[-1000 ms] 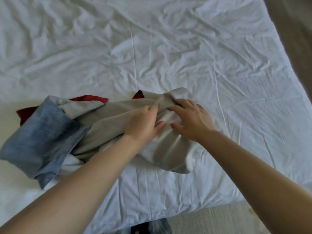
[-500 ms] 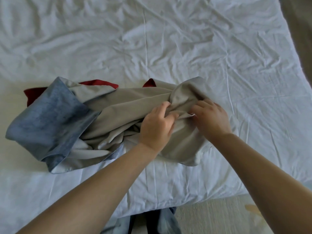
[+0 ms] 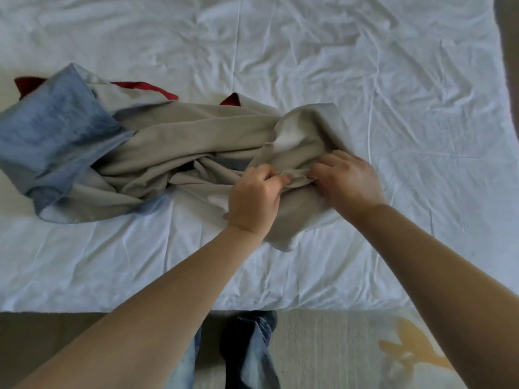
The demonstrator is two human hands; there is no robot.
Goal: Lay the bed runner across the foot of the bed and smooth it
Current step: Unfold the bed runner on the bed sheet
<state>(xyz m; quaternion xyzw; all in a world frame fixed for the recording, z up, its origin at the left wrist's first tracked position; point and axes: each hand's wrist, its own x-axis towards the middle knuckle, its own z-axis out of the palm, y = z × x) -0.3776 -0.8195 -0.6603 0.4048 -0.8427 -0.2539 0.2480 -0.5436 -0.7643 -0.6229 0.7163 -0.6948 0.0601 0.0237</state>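
Observation:
The bed runner (image 3: 196, 136) lies bunched up on the white bed sheet (image 3: 393, 108), near the foot edge. It shows a beige-grey underside, a blue face folded over at the left (image 3: 53, 136) and red patches behind. My left hand (image 3: 252, 200) and my right hand (image 3: 348, 181) are side by side at its right end, both pinching a fold of the beige cloth between them. The part of the runner under my hands is hidden.
The bed's foot edge (image 3: 309, 304) runs across below my arms. Beyond it are my jeans (image 3: 250, 349), a pale carpet (image 3: 323, 346) with a yellow pattern at the right, and brown floor along the bed's right side (image 3: 508, 37).
Both hands went from resting on the bundle to pinching a fold of it. The bundle has stretched out sideways and my view has shifted, showing more of the floor.

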